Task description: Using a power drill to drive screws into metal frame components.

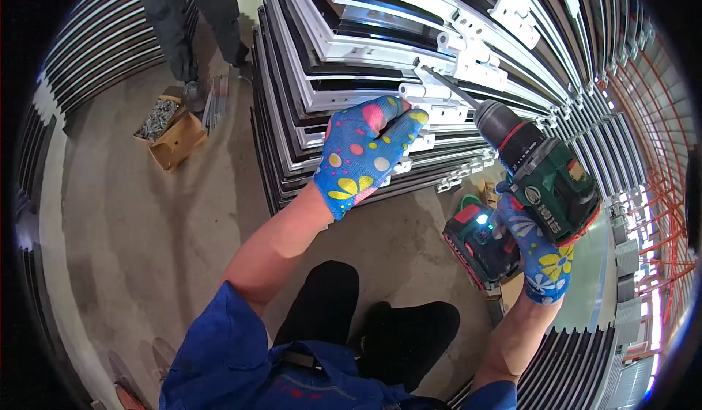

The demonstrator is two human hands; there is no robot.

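My right hand point(537, 242), in a blue flowered glove, grips the handle of a green and black cordless drill point(545, 176) with a battery and a lit lamp below. Its long bit point(453, 88) slants up and left to a white hinge point(446, 96) on the edge of a stacked white frame point(336, 99). My left hand point(358, 150), gloved alike, is closed, its thumb and forefinger close together beside the hinge. Whatever lies between those fingertips is too small to make out.
The tall stack of black-edged frames carries more hinges point(457, 48) along its near side. On the floor at left lie an open cardboard box point(175, 139) of small metal parts and a bundle of strips point(216, 103). Another person's legs point(197, 23) stand behind them. More frames point(578, 366) stand lower right.
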